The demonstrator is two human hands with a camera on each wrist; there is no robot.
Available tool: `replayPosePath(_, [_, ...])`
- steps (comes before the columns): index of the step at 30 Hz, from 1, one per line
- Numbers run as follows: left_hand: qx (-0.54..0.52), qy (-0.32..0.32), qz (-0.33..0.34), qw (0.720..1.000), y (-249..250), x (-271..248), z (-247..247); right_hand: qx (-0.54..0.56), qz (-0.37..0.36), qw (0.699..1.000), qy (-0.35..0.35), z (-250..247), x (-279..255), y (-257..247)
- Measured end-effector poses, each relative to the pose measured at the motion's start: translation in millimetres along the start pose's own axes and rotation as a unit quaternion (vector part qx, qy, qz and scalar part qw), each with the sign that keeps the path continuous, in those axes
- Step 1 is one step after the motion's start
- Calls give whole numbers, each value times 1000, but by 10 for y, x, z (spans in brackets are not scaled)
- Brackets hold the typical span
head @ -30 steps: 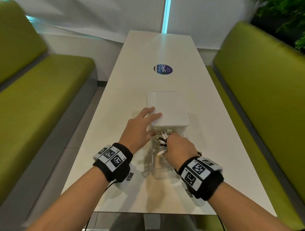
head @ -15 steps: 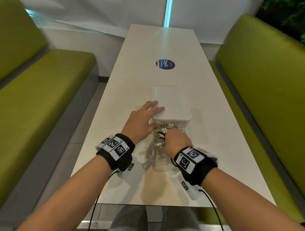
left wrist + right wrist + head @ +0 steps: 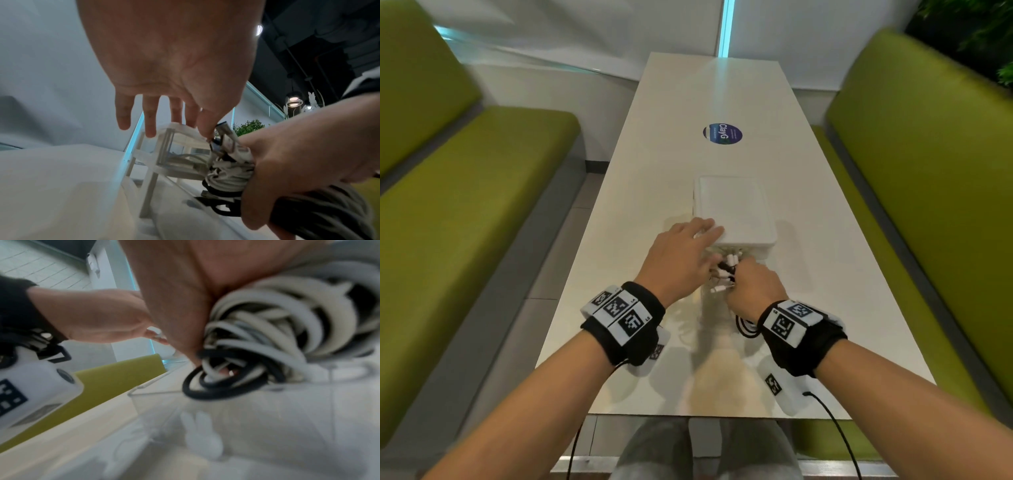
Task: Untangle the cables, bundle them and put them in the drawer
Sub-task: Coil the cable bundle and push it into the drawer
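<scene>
We have the cables [image 3: 228,175], white and black coiled together, gripped in our right hand [image 3: 751,287], fingers curled round the middle of the coil. Our left hand [image 3: 681,257] lies open, straight fingers resting on the top of the white drawer unit [image 3: 736,209] just ahead of it, and looks to be steadying it. The clear drawer [image 3: 156,402] stands pulled out toward us, under the right hand, and the bundle hangs over it with its plugs [image 3: 225,138] pointing up beside the left thumb.

We judge the bundle light, soft and springy: loops will spread once released, and the smooth jackets may slip. A hold round the waist suits it best. The loose plugs could catch the drawer rim on the counter [image 3: 619,222], so we should tuck them in.
</scene>
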State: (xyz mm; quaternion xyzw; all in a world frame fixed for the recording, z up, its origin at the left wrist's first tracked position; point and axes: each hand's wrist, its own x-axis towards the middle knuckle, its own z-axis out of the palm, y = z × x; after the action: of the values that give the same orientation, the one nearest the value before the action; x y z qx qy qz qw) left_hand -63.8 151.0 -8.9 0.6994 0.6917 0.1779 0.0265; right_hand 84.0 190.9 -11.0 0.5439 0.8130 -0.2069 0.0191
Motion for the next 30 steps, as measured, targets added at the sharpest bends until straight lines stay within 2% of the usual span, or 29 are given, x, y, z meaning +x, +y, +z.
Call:
replayPosePath(3, [-39, -3, 1, 999, -9, 0, 3, 18, 20, 999, 40, 44, -16, -4])
replayPosePath(5, [-62, -5, -3, 998, -32, -24, 19, 16, 48, 998, 34, 64, 25, -53])
replayPosePath(9, [-54, -3, 3, 999, -35, -40, 0, 54, 154, 986, 25, 103, 180, -166])
replayPosePath(12, [-49, -9, -2, 999, -17, -61, -16, 54, 181, 982, 13, 158, 261, -178])
replayPosePath(14, [-13, 13, 26, 999, 28, -135, -5, 49, 181, 982, -8, 171, 288, -172])
replayPosePath(16, [36, 71, 75, 994, 113, -236, 64, 10, 154, 988, -30, 187, 320, -149])
replayPosePath(18, [11, 102, 100, 990, 167, -270, 156, -49, 118, 990, -55, 172, 327, -125])
replayPosePath(20, [-35, 63, 88, 993, 185, -258, 213, -79, 100, 988, -91, 141, 286, -129])
replayPosePath(23, [-34, -3, 65, 997, 206, -186, 251, -114, 61, 984, -125, 90, 269, -130])
replayPosePath(28, [26, -67, 56, 996, 289, -110, 241, -149, -33, 964, -217, -126, 212, -109])
replayPosePath(30, [51, -80, 63, 993, 293, -88, 249, -116, -47, 965, -229, -262, 139, -43])
